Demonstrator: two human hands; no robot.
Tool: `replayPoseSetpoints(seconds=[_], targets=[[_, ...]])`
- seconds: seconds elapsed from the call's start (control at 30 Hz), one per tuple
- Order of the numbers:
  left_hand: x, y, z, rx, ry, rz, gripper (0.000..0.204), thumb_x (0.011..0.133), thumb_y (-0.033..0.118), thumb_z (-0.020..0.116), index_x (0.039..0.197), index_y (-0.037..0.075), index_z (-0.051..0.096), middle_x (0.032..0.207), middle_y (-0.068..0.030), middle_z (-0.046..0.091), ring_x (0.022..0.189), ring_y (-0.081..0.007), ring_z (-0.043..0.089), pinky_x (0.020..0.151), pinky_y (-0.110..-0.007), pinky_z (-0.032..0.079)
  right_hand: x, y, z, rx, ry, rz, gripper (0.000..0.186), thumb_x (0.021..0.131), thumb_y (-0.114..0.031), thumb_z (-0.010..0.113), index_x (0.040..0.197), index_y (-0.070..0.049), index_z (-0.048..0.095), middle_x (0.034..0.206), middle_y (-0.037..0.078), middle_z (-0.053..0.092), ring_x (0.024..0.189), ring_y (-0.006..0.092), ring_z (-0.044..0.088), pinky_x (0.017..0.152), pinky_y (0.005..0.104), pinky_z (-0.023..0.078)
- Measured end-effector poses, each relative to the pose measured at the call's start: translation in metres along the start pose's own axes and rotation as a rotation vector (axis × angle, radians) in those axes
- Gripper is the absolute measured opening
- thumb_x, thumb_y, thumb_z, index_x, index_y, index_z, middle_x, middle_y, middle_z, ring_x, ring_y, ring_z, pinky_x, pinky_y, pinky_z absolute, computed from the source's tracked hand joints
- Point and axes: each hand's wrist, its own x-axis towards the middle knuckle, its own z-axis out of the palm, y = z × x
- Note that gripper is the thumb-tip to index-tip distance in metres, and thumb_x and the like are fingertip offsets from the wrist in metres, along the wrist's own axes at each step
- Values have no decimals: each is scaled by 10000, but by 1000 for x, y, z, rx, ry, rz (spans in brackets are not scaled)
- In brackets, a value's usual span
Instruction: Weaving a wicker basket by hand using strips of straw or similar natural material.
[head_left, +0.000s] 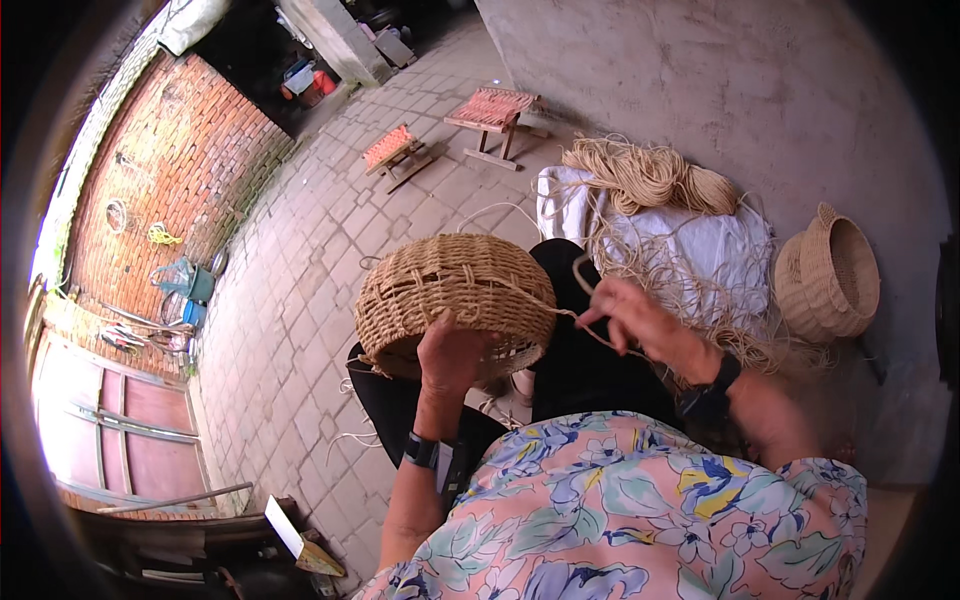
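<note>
Layout about the two hands, seated position over paving.
The left hand (450, 352) is at the near rim of the basket (450, 275), which extends ahead of it and to both sides; the right hand (640, 318) is just right of the basket, with a strand (528, 295) running between the two. Ahead and right of the right hand lies a sheet (735, 245), with a rope hank (655, 178) on its far part and loose fibres (640, 255) across it; further right, a second basket (795, 285) stands near a wall (760, 80). Well ahead of the left hand, two stools (490, 112) stand side by side on the paving (300, 260); far left, a bucket (200, 287) is before another wall (180, 130).
</note>
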Motion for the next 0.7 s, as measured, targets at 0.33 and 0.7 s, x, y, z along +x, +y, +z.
replayPoseSetpoints(seconds=[0.33,0.7], targets=[[-8,-2,-3,75,-164,-57,522,823,302,571,1264,43,468,1226,-125,553,1158,-323,498,927,-465,429,28,28,-11,57,108,54,108,918,-163,509,893,-59,524,654,-2,502,594,47,483,493,212,396],[15,-16,-19,1532,-15,170,401,834,140,650,1199,35,521,1155,-111,579,1041,-275,553,871,-369,447,58,-32,53,-5,-104,-244,90,868,-75,576,942,-35,609,747,-37,562,626,30,484,563,188,413]])
